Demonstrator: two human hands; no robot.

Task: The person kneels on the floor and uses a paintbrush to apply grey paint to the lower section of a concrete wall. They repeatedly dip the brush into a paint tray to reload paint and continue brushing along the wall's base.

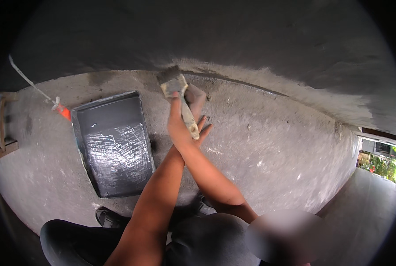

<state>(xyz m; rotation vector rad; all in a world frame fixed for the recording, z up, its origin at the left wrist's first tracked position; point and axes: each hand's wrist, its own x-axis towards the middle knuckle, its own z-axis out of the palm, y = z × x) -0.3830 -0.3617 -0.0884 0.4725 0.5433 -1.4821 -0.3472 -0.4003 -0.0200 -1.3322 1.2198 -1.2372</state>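
Note:
In my right hand [176, 124] is a wide paintbrush [175, 84], its pale, paint-stained handle slanting back toward my wrist. The dark bristles point up and left, close to where the dark grey wall [198, 31] meets the concrete floor; I cannot tell whether they touch. My forearms cross. My left hand [204, 127] is mostly hidden beneath my right wrist, with fingers stretched out apart behind the brush handle. Left of my hands lies a rectangular paint tray [111, 99] holding wet dark grey paint over a ridged slope.
A thin bent metal rod with an orange handle [64, 111] leans near the tray's far left corner. Wooden pieces [1, 128] stand at the far left. A lighter unpainted strip [295, 95] runs along the wall's base. Bright greenery [382, 166] shows at right.

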